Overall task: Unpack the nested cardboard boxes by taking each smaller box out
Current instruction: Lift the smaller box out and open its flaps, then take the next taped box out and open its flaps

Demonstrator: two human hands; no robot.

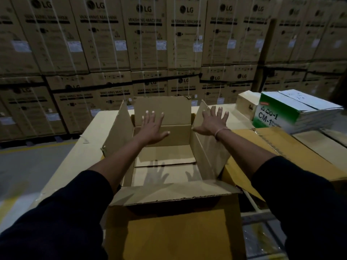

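An open brown cardboard box [169, 199] stands in front of me with all its flaps up. Its inside shows only the bare bottom flaps, with the shadows of my hands on them. My left hand [153, 128] is stretched out over the box with straight, spread fingers, in front of the far flap. Held the same way, my right hand [213, 121] is at the top edge of the right flap, and whether it touches the flap I cannot tell. Neither hand holds anything. A yellower box [277, 152] lies just to the right.
A green and white carton marked CM-1 [289, 111] sits at the right, with a small tan box [246, 104] behind it. The open box rests on a large flat carton [78, 154]. Stacked washing machine cartons [146, 44] wall off the back. Grey floor lies at left.
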